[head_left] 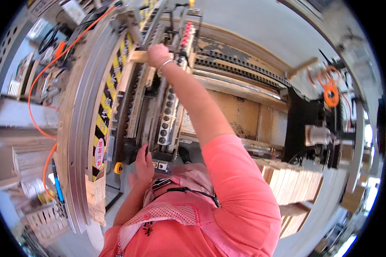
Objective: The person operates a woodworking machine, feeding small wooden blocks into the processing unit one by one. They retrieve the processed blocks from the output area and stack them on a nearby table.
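Far left of the roller rail [164, 125], a perforated metal column [6, 64], then an orange hose [29, 99] looping down toward a blue-handled tool [57, 184]. Nearer the rail, same side, a long grey metal beam [75, 120] and a black-and-yellow striped board [105, 112]. Just left of the rail's upper part, a pale wooden strip [138, 56], crosswise under the right hand. Below and left of the rail's lower end, the left hand [144, 166], fingers extended and slightly apart, near a small metal box [160, 166]. By the rail's upper part, the right hand [158, 55], fingers curled around the wooden strip; fingertips hidden, so cannot tell how they meet beneath. Right of the rail, a worn brown panel [231, 111], darkly stained. Farther right and lower, stacked pale planks [296, 184] beside light grey floor [317, 227]. Far right of the rail, an orange round fitting [331, 97].
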{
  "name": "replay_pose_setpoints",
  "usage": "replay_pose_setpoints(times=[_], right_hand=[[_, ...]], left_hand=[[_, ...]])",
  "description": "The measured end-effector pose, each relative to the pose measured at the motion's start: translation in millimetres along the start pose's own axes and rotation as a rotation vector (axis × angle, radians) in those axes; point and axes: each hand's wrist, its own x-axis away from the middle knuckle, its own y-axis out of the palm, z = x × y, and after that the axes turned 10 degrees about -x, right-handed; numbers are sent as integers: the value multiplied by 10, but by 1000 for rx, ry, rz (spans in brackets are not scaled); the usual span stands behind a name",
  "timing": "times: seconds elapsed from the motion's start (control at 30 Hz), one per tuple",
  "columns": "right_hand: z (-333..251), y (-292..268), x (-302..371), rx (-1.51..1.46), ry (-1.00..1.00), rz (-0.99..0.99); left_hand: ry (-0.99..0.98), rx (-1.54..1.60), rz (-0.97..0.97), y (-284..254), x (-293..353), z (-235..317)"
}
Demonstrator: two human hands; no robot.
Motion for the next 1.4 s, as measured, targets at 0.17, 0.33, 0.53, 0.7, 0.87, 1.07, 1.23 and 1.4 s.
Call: replay_pose_setpoints(times=[0.17,0.33,0.53,0.7,0.87,1.07,1.23,1.4], right_hand=[[-326,-374,939,-366,-58,534],[-421,-654,2757,-660,117,524],[-304,-789,5344,-405,608,778],[-148,-948,7339,48,1002,953],[-7,-1180,8592,346,1550,679],[216,-1315,9169,289,1787,455],[342,-1220,9298,262,1803,452],[364,-1213,9284,327,1743,455]], left_hand=[[-7,87,-13,91,-35,-96],[53,216,-39,188,-85,-231],[82,235,-18,269,-138,-354],[96,216,-30,254,-138,-292],[117,216,-47,324,-233,-442],[96,238,-31,339,-267,-445],[82,253,-26,342,-260,-423],[52,265,-18,325,-260,-437]])
